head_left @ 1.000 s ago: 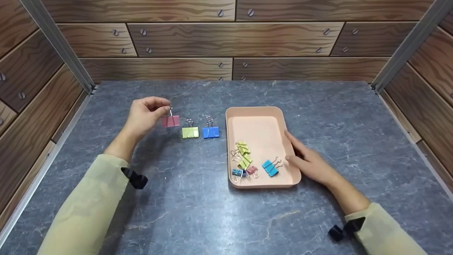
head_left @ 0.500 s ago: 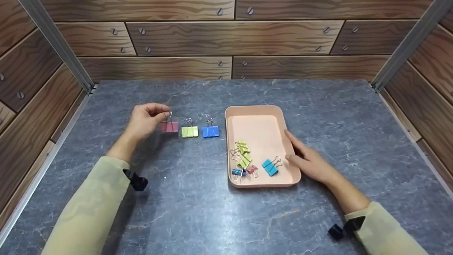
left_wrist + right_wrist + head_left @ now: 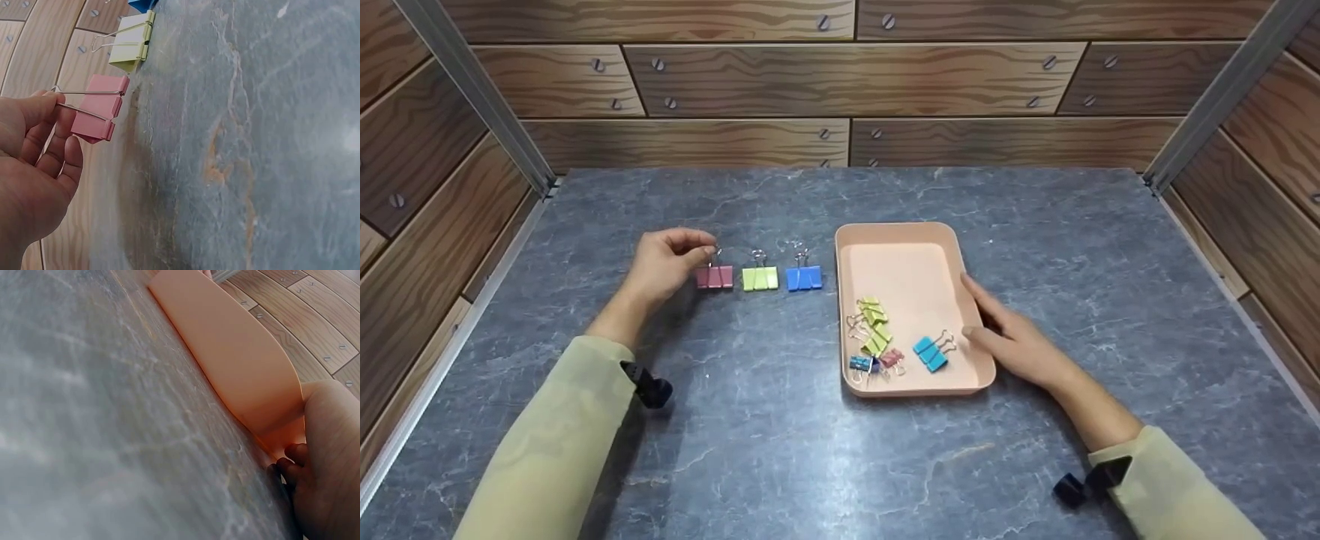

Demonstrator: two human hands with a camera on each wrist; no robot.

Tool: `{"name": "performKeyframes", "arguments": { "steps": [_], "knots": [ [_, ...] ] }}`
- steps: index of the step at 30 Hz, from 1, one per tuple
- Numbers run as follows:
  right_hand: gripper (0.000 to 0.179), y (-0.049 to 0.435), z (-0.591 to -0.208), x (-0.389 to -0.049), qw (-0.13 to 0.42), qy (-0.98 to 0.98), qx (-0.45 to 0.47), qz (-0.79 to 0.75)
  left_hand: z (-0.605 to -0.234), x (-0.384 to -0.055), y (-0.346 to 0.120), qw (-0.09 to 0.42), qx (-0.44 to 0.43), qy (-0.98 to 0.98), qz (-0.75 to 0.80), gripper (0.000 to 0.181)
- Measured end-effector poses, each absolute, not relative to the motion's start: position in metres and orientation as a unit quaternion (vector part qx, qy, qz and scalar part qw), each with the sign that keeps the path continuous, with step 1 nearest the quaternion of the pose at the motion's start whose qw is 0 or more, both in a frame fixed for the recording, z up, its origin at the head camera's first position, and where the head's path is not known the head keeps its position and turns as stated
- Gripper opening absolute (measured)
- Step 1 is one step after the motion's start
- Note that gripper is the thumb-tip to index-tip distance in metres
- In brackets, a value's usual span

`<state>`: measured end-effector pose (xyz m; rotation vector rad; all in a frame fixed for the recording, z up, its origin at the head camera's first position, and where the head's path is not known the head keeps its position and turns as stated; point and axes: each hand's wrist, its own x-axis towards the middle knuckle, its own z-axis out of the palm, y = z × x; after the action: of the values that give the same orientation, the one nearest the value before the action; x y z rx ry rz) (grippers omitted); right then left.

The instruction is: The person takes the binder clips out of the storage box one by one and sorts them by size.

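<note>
My left hand (image 3: pixel 664 266) pinches the wire handles of a pink binder clip (image 3: pixel 715 277) between thumb and fingers. In the left wrist view this pink clip (image 3: pixel 98 112) sits low, close to the tabletop. Beside it on the right stand a yellow-green binder clip (image 3: pixel 760 279) and a blue binder clip (image 3: pixel 804 278), forming a row. My right hand (image 3: pixel 1016 345) grips the right side of a peach tray (image 3: pixel 976 300), thumb over its rim and fingers along the outer wall. From the right wrist view, curled fingertips (image 3: pixel 292 461) show near the tray's bottom edge.
Inside the tray lie several binder clips: yellow-green ones (image 3: pixel 876 341), a small pink one (image 3: pixel 892 358), small blue ones (image 3: pixel 862 364) and a larger turquoise one (image 3: pixel 931 354). Wood-patterned walls (image 3: pixel 847 79) enclose the grey marbled table (image 3: pixel 780 450).
My left hand has lowered the pink clip toward the table, bringing it level with the yellow-green and blue clips. The right hand and tray stay in place.
</note>
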<state>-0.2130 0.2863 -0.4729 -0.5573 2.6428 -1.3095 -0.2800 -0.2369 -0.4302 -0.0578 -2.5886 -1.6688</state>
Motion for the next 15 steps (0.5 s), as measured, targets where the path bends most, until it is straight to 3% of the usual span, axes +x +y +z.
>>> {"name": "performKeyframes", "arguments": {
  "steps": [15],
  "knots": [
    [0.073,0.2861,-0.4732,-0.2119,0.067,0.879,-0.185,-0.435,-0.4408,-0.2815,-0.2386,0.026,-0.002,-0.837,-0.546,0.020]
  ]
}}
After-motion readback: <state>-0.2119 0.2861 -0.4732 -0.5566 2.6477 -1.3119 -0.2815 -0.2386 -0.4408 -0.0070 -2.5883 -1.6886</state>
